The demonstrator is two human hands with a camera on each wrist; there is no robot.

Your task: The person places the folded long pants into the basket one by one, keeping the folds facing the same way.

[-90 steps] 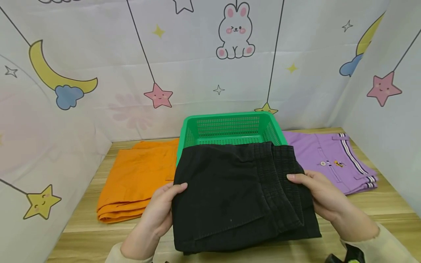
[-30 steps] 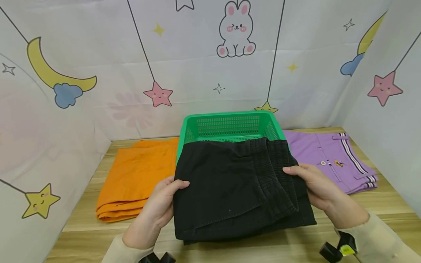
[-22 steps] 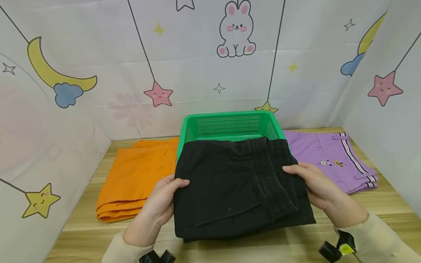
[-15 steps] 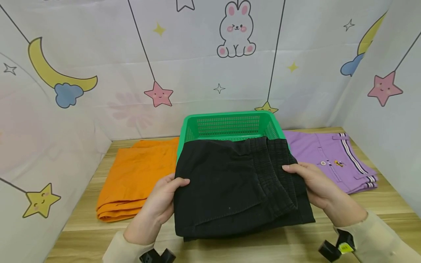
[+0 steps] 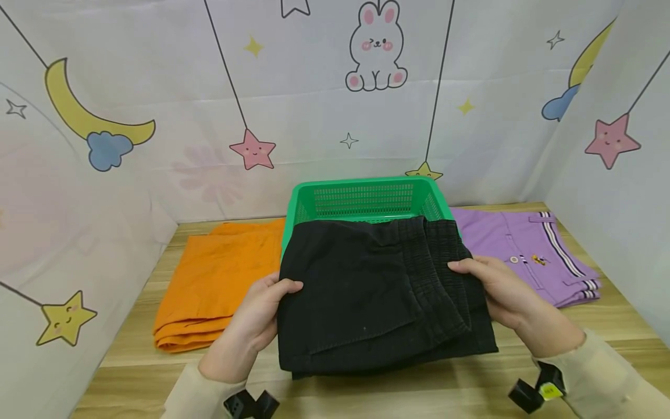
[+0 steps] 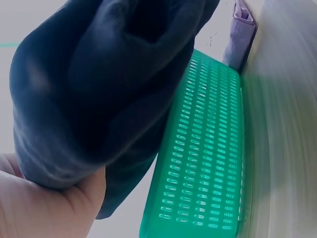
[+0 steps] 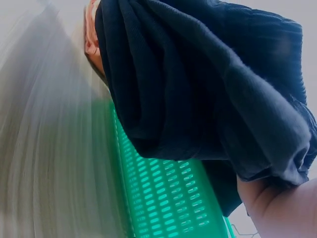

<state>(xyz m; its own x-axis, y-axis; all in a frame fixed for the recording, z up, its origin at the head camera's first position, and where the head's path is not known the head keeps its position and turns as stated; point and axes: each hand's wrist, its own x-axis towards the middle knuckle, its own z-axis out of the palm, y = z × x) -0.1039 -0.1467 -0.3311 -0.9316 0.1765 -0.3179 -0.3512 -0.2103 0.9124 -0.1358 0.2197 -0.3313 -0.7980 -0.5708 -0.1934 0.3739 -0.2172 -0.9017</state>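
Observation:
A folded pair of black shorts point(image 5: 356, 291) with a ribbed elastic waistband hangs between my two hands, above the table and in front of the green basket point(image 5: 366, 186). My left hand point(image 5: 256, 314) grips its left edge, thumb on top and fingers hidden underneath. On the waistband side, my right hand point(image 5: 508, 297) pinches the cloth the same way. Both wrist views show the thick dark folds of the shorts point(image 6: 99, 89) from below, held off the table. The basket's slotted wall point(image 7: 168, 198) stands just beyond them.
Folded orange garment point(image 5: 220, 285) lies on the wooden table point(image 5: 125, 361) left of the basket. Folded purple garment point(image 5: 502, 244), with striped trim and a button, lies to its right. A white printed cloth point(image 5: 314, 105) hangs behind and at both sides.
Over three seconds both hands have lifted the black shorts slightly up and away from me, covering more of the basket's front. The grip of both hands looks unchanged.

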